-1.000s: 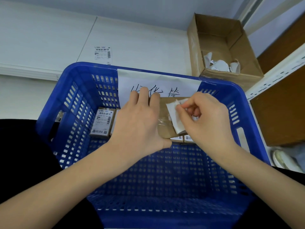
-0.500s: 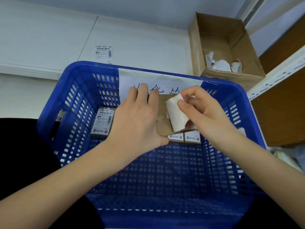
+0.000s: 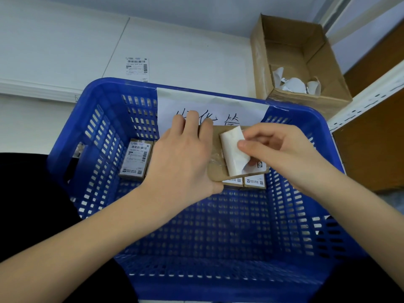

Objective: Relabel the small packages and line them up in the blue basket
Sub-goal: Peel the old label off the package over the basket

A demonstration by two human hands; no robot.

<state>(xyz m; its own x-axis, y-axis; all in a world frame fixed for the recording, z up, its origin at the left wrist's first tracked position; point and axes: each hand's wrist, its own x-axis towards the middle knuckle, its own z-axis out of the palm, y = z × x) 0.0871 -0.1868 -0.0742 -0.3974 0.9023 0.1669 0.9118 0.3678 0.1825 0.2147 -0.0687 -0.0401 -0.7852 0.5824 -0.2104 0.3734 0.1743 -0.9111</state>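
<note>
Label [image 3: 234,154] peeled further off package [image 3: 215,169], right grip [image 3: 282,147].

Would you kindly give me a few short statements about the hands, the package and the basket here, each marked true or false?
1. The left hand grips a brown package above the blue basket. True.
2. The right hand is empty. False: it pinches a white label partly peeled off the package.
3. The cardboard box holds white paper scraps. True.
4. The basket holds no packages. False: labelled packages line its far end.
</note>
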